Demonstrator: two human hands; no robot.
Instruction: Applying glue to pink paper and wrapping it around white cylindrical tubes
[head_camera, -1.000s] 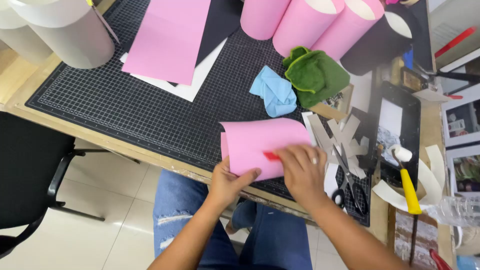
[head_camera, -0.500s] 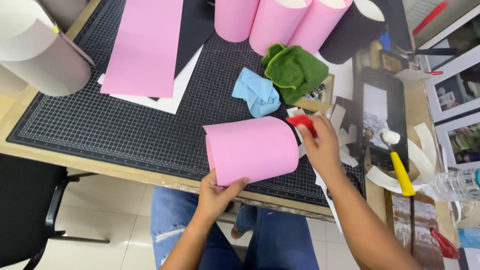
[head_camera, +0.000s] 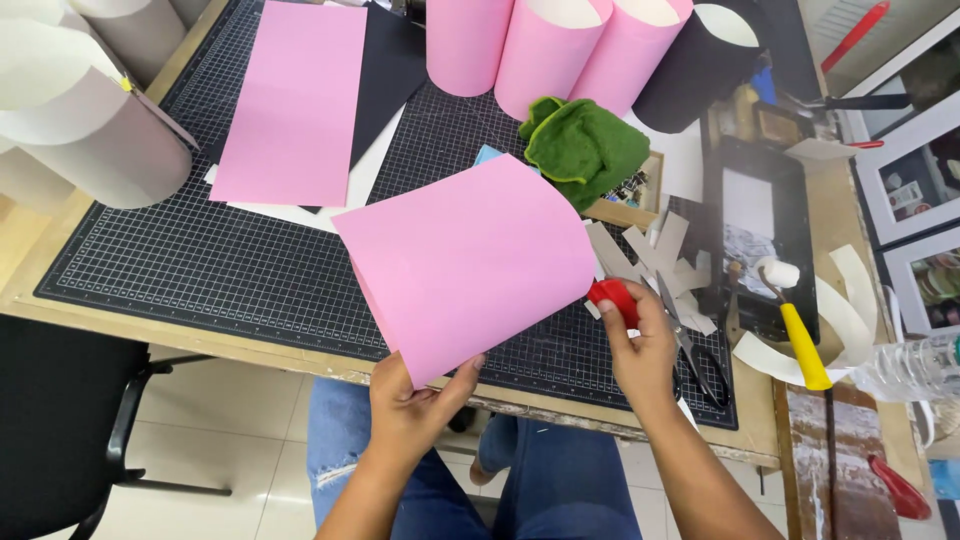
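Paper first: a curled pink sheet of card (head_camera: 470, 265) is lifted above the black gridded cutting mat (head_camera: 200, 260), its lower corner pinched by the left hand (head_camera: 415, 405). The right hand (head_camera: 640, 345) is clenched around a small red tool (head_camera: 615, 298) at the sheet's right edge. Held by one corner only, the card could slip or crease, and the tool could nick it. Half a second ago the sheet sat lower and more tightly rolled; it now stands wider open, hiding the blue cloth beside the green cloth (head_camera: 585, 150).
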